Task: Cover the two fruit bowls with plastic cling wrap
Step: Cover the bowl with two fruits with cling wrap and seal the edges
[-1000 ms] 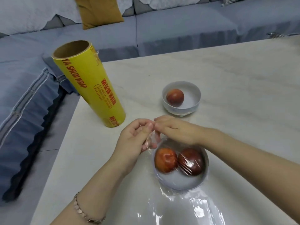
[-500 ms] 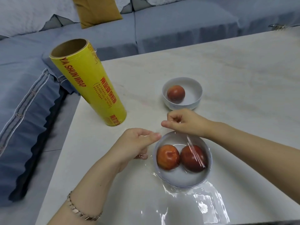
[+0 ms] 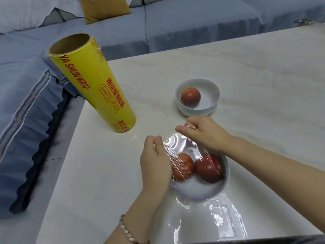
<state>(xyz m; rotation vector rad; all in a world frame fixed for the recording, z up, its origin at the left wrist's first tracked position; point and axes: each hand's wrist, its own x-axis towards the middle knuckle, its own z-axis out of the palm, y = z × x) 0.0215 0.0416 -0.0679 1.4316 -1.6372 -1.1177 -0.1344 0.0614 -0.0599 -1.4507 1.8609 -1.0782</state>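
A white near bowl (image 3: 207, 191) holds two red fruits under a sheet of clear cling wrap (image 3: 182, 147). My left hand (image 3: 154, 161) pinches the wrap at the bowl's left rim. My right hand (image 3: 202, 131) pinches the wrap's far edge just beyond the bowl. The sheet stretches between both hands, and its loose end (image 3: 219, 217) lies wrinkled on the table in front of the bowl. A smaller far bowl (image 3: 209, 103) with one red fruit stands behind my right hand; a film on it cannot be made out.
A tall yellow roll of cling wrap (image 3: 91, 85) stands upright near the left edge of the pale stone table (image 3: 263, 76). A blue sofa (image 3: 175, 23) with a mustard cushion runs behind and to the left.
Both hands have spread the wrap wider over the near bowl. My left hand moved down along the bowl's left rim, and the film now covers both fruits.
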